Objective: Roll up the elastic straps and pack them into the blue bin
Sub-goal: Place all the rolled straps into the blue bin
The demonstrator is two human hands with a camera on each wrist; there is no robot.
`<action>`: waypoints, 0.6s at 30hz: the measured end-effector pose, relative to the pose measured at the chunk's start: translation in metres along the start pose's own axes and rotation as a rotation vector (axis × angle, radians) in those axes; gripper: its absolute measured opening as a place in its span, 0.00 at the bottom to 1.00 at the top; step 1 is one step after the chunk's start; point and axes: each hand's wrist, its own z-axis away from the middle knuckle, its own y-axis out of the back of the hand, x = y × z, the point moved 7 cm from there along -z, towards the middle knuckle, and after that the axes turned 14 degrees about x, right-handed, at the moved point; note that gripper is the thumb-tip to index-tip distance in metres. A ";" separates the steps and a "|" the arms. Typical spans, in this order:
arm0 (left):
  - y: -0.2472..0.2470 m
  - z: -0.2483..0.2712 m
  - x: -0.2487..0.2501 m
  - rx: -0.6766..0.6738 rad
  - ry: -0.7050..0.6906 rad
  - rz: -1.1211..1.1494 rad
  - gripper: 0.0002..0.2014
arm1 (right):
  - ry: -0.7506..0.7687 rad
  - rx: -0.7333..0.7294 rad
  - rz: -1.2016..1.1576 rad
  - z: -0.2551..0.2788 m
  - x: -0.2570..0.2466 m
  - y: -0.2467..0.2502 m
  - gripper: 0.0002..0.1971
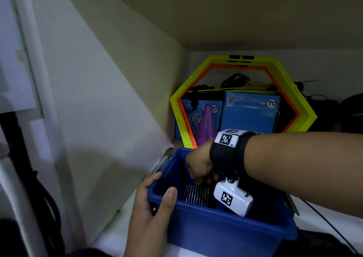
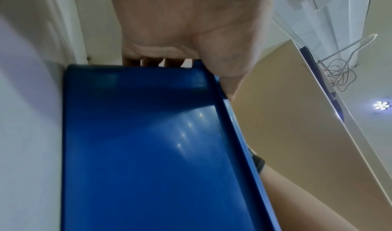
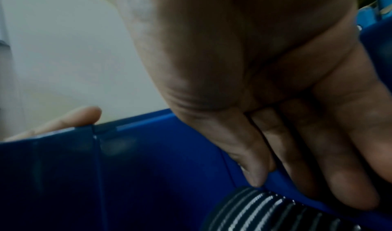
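The blue bin [image 1: 216, 213] [image 2: 148, 150] [image 3: 127, 167] stands on a white shelf. A rolled strap with black and white stripes [image 1: 196, 195] [image 3: 265, 212] lies in its bottom. My left hand [image 1: 153, 194] [image 2: 191, 33] grips the bin's near left corner, thumb inside the rim and fingers outside; one fingertip [image 3: 84, 115] shows over the rim. My right hand [image 1: 200, 168] [image 3: 275, 150] reaches down into the bin, its nearly straight fingers touching the top of the roll. Whether other straps are in the bin is hidden by the right wrist camera.
Behind the bin lean yellow and orange hexagon rings [image 1: 243, 64], blue boxes [image 1: 251, 111] and a purple cone [image 1: 206, 125]. A white side wall [image 1: 98, 99] is close on the left. Dark items [image 1: 349, 115] sit at the back right, and a black cable [image 1: 324, 217] crosses the shelf.
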 end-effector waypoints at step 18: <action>-0.004 -0.002 -0.012 0.017 0.003 0.108 0.25 | -0.238 0.084 -0.245 0.166 0.228 -0.034 0.18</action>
